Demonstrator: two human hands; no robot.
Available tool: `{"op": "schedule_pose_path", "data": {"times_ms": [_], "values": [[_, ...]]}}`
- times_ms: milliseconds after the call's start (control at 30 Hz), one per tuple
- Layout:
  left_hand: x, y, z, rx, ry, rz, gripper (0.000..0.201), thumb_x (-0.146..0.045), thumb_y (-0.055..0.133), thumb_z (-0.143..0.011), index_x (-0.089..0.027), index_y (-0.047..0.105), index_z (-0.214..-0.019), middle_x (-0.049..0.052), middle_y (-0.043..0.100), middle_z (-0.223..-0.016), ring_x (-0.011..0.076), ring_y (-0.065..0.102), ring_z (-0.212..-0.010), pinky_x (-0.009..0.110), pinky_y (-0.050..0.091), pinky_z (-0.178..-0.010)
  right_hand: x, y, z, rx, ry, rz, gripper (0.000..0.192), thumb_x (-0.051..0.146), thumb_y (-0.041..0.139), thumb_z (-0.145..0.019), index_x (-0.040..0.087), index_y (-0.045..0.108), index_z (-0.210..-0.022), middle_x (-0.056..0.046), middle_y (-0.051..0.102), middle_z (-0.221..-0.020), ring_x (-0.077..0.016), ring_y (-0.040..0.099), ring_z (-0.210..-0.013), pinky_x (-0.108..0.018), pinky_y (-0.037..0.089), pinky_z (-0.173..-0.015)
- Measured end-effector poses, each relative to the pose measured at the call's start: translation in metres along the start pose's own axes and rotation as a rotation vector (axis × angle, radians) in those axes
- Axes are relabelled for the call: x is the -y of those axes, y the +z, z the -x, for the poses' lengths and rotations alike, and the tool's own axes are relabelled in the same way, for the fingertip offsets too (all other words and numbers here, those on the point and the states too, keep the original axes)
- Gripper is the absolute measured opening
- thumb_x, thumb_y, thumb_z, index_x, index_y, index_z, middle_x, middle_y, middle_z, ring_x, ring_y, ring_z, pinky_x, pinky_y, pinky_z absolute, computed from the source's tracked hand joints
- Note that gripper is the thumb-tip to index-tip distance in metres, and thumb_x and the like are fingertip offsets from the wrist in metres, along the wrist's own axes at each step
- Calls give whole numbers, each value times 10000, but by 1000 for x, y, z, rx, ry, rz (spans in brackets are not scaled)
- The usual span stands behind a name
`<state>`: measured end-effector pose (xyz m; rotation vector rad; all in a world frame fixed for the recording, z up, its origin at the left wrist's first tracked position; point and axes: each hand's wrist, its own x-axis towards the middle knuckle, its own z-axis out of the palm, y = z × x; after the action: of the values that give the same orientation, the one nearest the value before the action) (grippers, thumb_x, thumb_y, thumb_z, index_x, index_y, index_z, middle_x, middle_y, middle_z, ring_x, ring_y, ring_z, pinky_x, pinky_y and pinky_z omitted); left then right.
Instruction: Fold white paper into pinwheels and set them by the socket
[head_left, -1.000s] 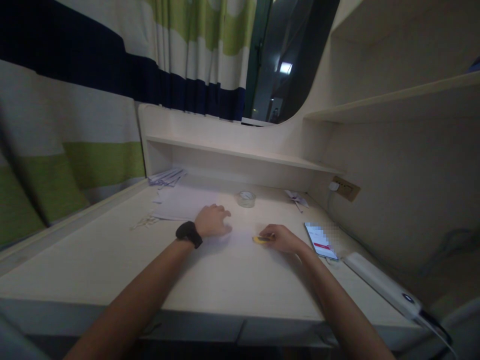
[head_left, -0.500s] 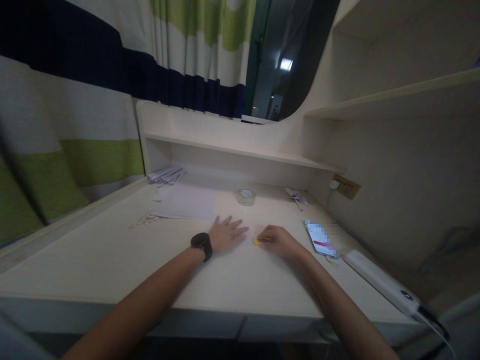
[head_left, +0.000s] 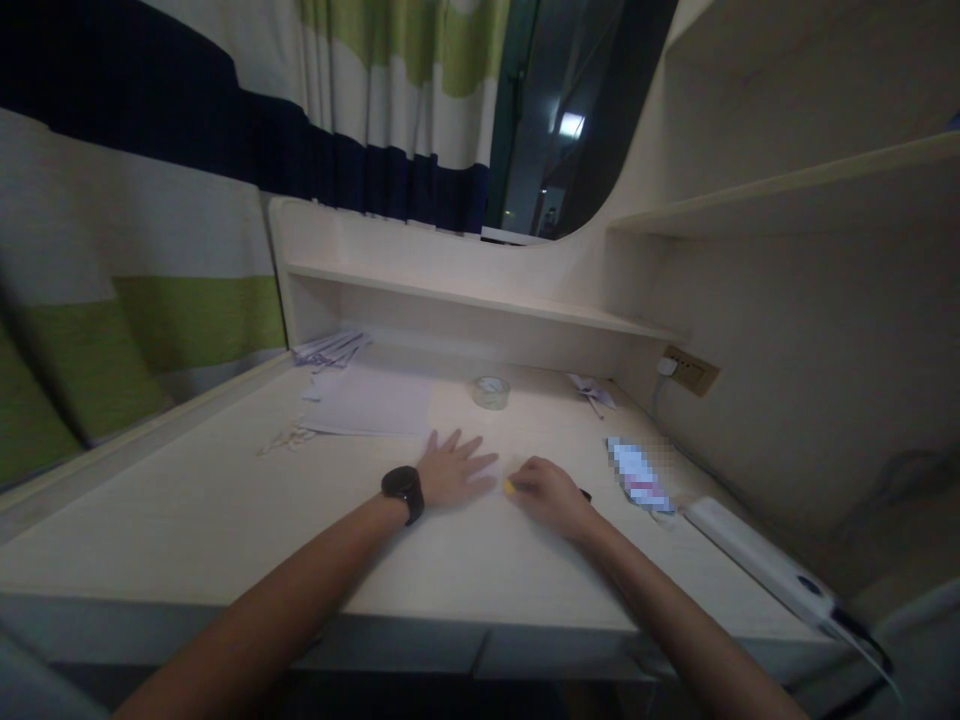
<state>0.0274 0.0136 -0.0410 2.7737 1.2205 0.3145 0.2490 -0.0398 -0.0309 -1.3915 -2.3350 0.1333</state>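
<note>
Left hand [head_left: 453, 470] lies open, fingers spread flat, apparently steadying itself on the desk [head_left: 225, 520]; right hand [head_left: 546, 490], closed, grips a small yellow object [head_left: 511, 487] beside it.

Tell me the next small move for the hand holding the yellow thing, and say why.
Probably draw the small yellow tool toward you. The right hand is closed on it at the desk surface, while the left hand lies flat beside it, fingers spread, seemingly steadying something too pale to make out.
</note>
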Motion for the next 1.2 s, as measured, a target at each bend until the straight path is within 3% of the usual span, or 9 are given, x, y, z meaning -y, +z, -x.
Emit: {"op": "schedule_pose_path", "data": {"times_ms": [367, 733, 933, 1200], "values": [[0, -1, 1, 15, -1, -13, 632, -697, 186, -834, -416, 308, -1387, 6, 243, -1506, 391, 147, -1362, 664, 26, -1015, 0, 10, 4, -60, -25, 52, 173, 232, 575, -833, 220, 717, -932, -62, 600, -876, -181, 529, -828, -283, 398, -734], [-1, -2, 1, 10, -5, -13, 642, -708, 200, -824, -418, 313, -1385, 10, 254, -1502, 398, 147, -1360, 656, 28, -1020, 14, 10, 9, -114, 42, 45, 190, 255, 532, -865, 209, 713, -828, -60, 579, -832, -184, 524, -826, -292, 401, -735], [1, 0, -1, 15, 9, -12, 541, -606, 182, -889, -424, 317, -1380, 3, 259, -1501, 369, 151, -1367, 651, 41, -1025, 9, 13, 10, -125, -4, 34, 173, 253, 546, -855, 217, 715, -835, -57, 568, -828, -186, 517, -826, -298, 402, -737], [8, -9, -4, -99, -11, -11, 511, -482, 251, -924, -305, 341, -1395, 50, 257, -1501, 329, 125, -1382, 579, 111, -1065, 10, 15, 9, -135, 28, 37, 181, 256, 548, -850, 205, 716, -805, -58, 561, -793, -186, 517, -800, -294, 394, -701]]}}
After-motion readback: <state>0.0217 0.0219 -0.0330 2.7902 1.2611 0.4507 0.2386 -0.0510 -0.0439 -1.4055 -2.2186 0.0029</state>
